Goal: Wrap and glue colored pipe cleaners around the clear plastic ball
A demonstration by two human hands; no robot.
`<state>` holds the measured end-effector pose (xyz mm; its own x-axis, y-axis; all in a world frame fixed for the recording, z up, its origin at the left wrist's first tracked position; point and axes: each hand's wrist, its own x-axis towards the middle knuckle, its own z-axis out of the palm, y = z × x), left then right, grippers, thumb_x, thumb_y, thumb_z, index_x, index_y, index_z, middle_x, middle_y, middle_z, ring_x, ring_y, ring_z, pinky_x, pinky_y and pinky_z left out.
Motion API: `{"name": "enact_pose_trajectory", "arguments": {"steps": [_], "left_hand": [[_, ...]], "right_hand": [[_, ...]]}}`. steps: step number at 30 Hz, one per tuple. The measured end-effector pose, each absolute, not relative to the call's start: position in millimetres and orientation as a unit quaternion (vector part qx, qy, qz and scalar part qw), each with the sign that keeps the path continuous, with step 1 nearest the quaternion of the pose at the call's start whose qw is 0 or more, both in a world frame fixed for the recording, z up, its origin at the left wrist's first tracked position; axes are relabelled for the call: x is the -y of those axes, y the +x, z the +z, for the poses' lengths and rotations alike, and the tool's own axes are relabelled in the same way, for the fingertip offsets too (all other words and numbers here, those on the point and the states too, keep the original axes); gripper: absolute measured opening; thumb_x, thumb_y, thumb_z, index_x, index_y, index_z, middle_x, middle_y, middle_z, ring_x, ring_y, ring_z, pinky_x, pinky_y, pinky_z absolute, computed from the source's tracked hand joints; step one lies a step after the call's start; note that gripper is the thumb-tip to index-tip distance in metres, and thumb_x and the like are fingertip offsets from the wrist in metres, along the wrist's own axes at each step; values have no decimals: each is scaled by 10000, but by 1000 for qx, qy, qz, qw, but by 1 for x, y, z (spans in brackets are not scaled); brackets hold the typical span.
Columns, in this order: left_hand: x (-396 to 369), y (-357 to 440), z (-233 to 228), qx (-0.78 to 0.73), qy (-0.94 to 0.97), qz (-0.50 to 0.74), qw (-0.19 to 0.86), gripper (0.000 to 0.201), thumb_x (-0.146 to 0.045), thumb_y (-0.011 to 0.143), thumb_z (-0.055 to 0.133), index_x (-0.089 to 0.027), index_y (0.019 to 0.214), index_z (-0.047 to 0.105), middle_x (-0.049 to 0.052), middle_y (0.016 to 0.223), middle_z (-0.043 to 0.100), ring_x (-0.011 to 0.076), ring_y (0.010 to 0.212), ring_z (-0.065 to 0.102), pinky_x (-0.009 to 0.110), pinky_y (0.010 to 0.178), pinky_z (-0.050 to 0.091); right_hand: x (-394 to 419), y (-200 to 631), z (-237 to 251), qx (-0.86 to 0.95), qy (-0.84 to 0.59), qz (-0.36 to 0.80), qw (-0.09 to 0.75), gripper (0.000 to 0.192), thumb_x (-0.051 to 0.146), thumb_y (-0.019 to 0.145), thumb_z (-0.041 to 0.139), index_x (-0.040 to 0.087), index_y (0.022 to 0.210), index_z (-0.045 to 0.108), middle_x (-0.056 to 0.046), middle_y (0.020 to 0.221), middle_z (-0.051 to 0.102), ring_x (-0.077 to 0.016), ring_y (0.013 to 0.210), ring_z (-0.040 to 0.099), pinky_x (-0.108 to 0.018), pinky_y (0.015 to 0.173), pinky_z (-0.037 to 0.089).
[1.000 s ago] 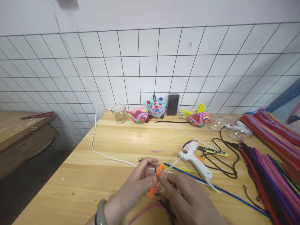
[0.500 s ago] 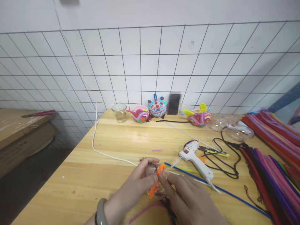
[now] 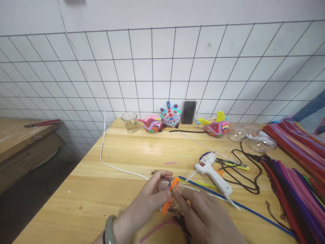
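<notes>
As the left hand (image 3: 152, 194) curls its fingers round a clear ball (image 3: 174, 206) over the worktop (image 3: 83, 200), an orange strip (image 3: 166, 206) at its thumb sits pinched in the narrowed fingers of the right hand (image 3: 203, 210); a glue gun (image 3: 212, 173) lies farther right.

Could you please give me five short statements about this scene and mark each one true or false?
1. The left hand and right hand both touch the orange strip. True.
2. The right hand grips the orange strip's neighbour, a glass cup. False: the right hand is at the orange strip.
3. The glue gun is white. True.
4. The glue gun hangs in the air. False: it lies on the table.
5. The table is wooden-looking. True.
</notes>
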<state>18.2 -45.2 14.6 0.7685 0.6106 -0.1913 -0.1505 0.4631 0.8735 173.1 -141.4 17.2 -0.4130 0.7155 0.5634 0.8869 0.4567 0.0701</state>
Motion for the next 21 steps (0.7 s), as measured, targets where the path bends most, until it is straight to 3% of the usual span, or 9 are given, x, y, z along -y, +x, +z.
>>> {"name": "enact_pose_trajectory", "arguments": {"steps": [13, 21], "left_hand": [[47, 20, 17, -231, 459, 240, 824, 360, -315, 722, 770, -192, 1000, 578, 1, 802, 628, 136, 697, 560, 269, 665, 426], [47, 20, 16, -229, 458, 246, 823, 357, -293, 725, 762, -185, 1010, 578, 10, 828, 635, 138, 731, 562, 264, 676, 426]], "right_hand": [[141, 173, 21, 814, -493, -209, 226, 396, 134, 1013, 190, 56, 1150, 554, -138, 823, 744, -201, 647, 719, -288, 562, 597], [139, 174, 20, 814, -483, -212, 241, 369, 121, 1012, 219, 51, 1164, 547, -124, 824, 751, -189, 639, 725, -271, 547, 589]]}}
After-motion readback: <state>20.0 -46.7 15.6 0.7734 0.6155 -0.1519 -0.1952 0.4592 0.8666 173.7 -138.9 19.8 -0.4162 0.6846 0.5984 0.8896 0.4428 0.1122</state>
